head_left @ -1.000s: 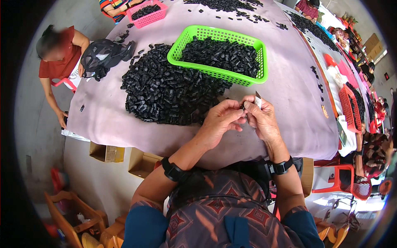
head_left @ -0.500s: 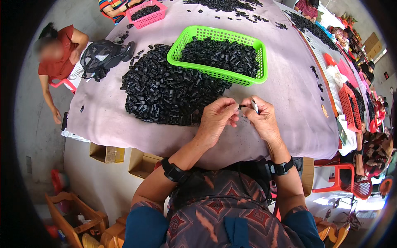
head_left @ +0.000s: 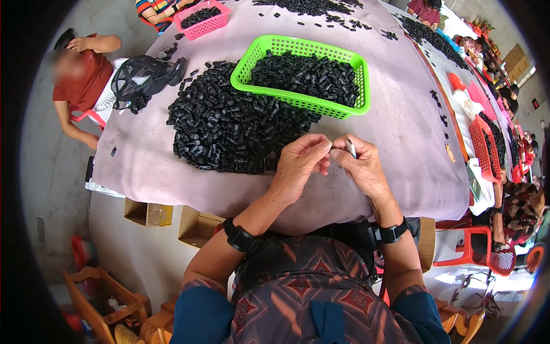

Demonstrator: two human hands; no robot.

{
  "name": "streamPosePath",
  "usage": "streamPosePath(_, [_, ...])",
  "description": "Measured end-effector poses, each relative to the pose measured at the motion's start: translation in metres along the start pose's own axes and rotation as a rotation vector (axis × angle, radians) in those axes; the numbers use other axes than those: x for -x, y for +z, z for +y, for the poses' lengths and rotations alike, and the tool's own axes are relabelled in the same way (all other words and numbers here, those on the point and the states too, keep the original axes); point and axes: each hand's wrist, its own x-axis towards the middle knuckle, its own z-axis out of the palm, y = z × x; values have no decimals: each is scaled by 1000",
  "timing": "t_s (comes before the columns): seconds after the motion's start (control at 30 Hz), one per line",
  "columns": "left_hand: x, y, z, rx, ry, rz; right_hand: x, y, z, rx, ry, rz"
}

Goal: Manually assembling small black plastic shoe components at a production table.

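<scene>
My left hand is closed in a pinch, its thumb and forefinger on a small black plastic part that hardly shows. Close against it on the right, my right hand is closed round a slim, silvery-white, blade-like tool. The thumb tips of both hands meet at the black part. Beyond my left hand lies a wide heap of black plastic parts on the pale pink cloth. A bright green basket of similar parts stands behind my hands, its left end bordering the heap.
A black mesh cap or bag lies at the table's left edge, near a seated person in red. A pink basket stands at the far left. Loose parts dot the cloth's right side. Cardboard boxes sit below the table.
My hands have drawn slightly closer, and the black part between them shows less. The person at the left has raised one arm to the head.
</scene>
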Motion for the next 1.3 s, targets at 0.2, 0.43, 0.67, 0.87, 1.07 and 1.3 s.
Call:
streamPosePath(0.2, [0,-3,-2,101,18,-89,1,-2,-4,-142,37,-31])
streamPosePath(0.43, [-1,-3,-2,130,1,-107,1,-2,-6,-169,140,-15])
streamPosePath(0.67, [-1,-3,-1,74,-28,-73,2,-3,-2,-266,223,-58])
streamPosePath(0.87, [-2,-6,-6,129,-74,-55,1,0,-4,-191,180,-59])
streamPosePath(1.07, [-2,-5,-7,185,-123,-67,2,9,-7,-307,-48,-7])
streamPosePath(1.3, [-1,-2,-9,254,-217,-163,3,4,0,-238,-25,-108])
